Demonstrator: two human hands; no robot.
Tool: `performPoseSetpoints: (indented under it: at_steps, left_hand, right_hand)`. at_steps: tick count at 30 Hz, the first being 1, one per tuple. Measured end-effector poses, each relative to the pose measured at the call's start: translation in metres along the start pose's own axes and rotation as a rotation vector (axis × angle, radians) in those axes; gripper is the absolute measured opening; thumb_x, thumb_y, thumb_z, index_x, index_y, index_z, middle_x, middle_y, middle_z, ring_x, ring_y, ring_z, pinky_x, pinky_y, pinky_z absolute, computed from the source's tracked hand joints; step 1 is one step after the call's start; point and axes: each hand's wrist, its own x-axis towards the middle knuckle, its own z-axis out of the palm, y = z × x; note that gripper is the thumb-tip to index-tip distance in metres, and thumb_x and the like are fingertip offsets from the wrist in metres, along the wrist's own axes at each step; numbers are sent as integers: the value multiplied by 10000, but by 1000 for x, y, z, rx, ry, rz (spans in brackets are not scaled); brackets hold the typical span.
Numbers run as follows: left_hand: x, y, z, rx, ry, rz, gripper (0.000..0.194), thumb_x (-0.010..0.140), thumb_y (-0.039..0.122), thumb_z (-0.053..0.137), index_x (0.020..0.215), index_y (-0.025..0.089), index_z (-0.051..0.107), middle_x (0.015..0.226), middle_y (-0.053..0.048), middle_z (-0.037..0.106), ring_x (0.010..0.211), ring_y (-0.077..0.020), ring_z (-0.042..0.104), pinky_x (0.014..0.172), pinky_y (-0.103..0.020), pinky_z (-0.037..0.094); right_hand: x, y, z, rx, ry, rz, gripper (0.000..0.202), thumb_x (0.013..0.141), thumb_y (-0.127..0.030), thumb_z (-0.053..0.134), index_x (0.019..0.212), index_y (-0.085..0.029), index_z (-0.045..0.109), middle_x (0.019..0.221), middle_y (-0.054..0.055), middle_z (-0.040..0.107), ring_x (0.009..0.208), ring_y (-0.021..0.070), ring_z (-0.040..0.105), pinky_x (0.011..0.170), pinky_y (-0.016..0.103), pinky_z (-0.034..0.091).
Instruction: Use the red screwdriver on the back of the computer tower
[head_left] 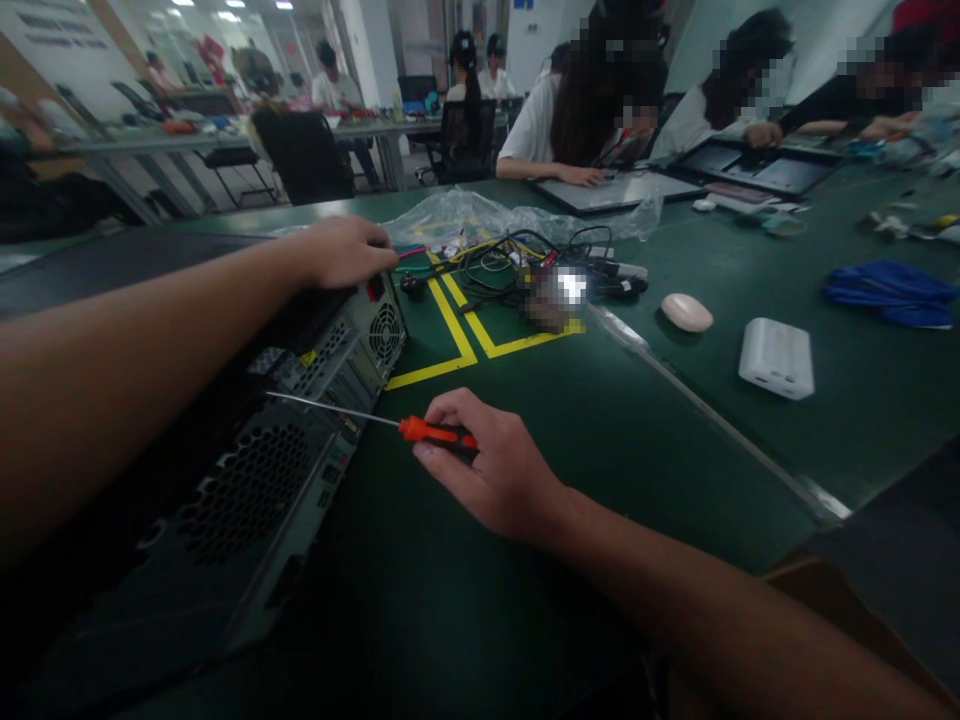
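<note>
A black computer case [277, 490] lies at the left, its metal back panel with fan grilles and ports turned toward the right. My left hand [345, 252] is on the far top corner of the case, its fingers bent over the edge. In my right hand [495, 465] is a screwdriver [427, 431] with an orange and black handle, gripped between thumb and fingers. Its long thin shaft points left, and the tip is at the back panel near the upper edge. Whether the tip sits in a screw, I cannot tell.
On the green table [600, 440] lie tangled cables [502, 265], clear plastic film [517, 215], a pale oval object [686, 312], a white block-shaped device [776, 358] and blue cloth [889, 292]. Across from me, people work on opened laptops [757, 165]. A cardboard box [847, 600] is at lower right.
</note>
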Motion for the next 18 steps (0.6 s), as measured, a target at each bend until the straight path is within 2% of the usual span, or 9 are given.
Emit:
performPoseSetpoints:
  at_steps: [4, 12, 18]
  left_hand:
    - [1, 0, 0, 22, -2, 27, 764, 1040, 548, 368, 1442, 62, 799, 1287, -248, 801, 1148, -390, 718, 1041, -519, 546]
    - [2, -3, 1, 54, 7, 33, 772, 1047, 553, 348, 1435, 60, 797, 1294, -242, 797, 1146, -376, 711, 1031, -502, 543]
    - [1, -1, 0, 32, -10, 17, 746, 1044, 532, 388, 1452, 56, 793, 1360, -242, 786, 1216, -404, 715, 1102, -529, 547]
  right_hand:
    - [0, 1, 1, -6, 9, 0, 171, 1064, -398, 693, 1142, -259, 629, 1042, 24, 777, 805, 173, 632, 778, 340, 463]
    - [0, -1, -1, 10, 20, -33, 145, 1060, -376, 688, 1121, -256, 633, 1040, 25, 770, 792, 171, 620, 784, 339, 464]
    - [1, -1, -1, -4, 20, -20, 151, 1064, -381, 704, 1138, -259, 655, 1055, 25, 779, 826, 177, 646, 797, 329, 469]
